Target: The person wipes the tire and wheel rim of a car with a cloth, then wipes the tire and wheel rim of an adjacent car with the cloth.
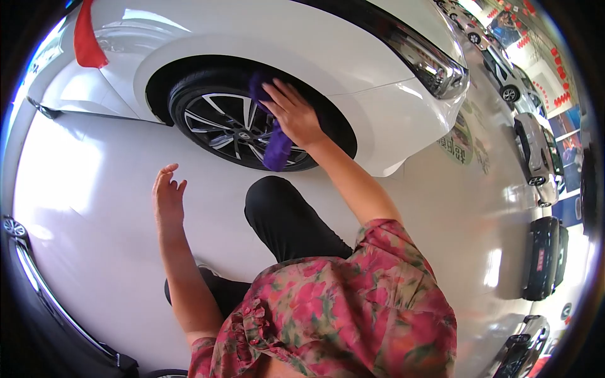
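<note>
My right hand presses a purple cloth against the tyre of a white car. Part of the cloth hangs down over the spokes of the black and silver wheel; the rest bunches up under my fingers. My left hand is held up over the floor, left of my knee and apart from the wheel. Its fingers are loosely bent and apart, with nothing in them.
The white car's body rises around the wheel, its headlight to the right. A red cloth strip hangs at upper left. A dark car stands at lower left. Several cars line the right side, among them a black one.
</note>
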